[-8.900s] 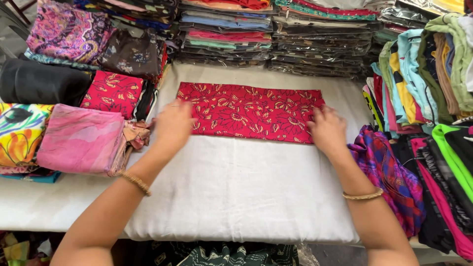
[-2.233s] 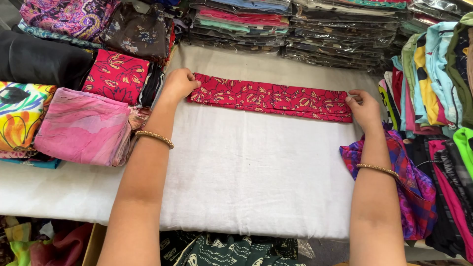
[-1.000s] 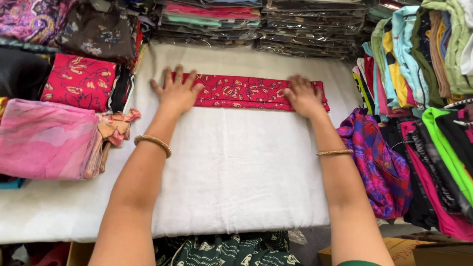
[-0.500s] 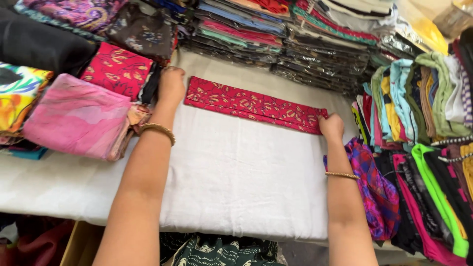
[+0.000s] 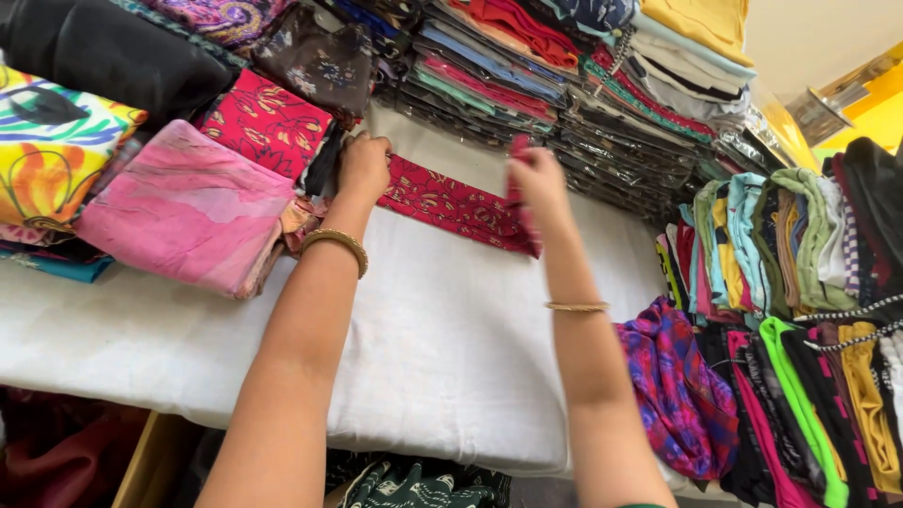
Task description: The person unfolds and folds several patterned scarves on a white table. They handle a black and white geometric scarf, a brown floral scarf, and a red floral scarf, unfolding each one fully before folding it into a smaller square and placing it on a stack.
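Two hands work a red cloth (image 5: 442, 202) folded into a narrow strip on the white table (image 5: 442, 348). The left hand (image 5: 364, 167) presses its near end down, fingers curled over it, beside a red printed bundle (image 5: 263, 122) and a pink bundle (image 5: 183, 212). The right hand (image 5: 534, 179) pinches the other end and has it lifted off the table, the strip's right part doubling toward the left. Behind the cloth, stacks of wrapped garments (image 5: 564, 85) line the table's far edge. To the right lie a purple cloth (image 5: 677, 395) and rows of coloured folded pieces (image 5: 800, 273), near the right forearm.
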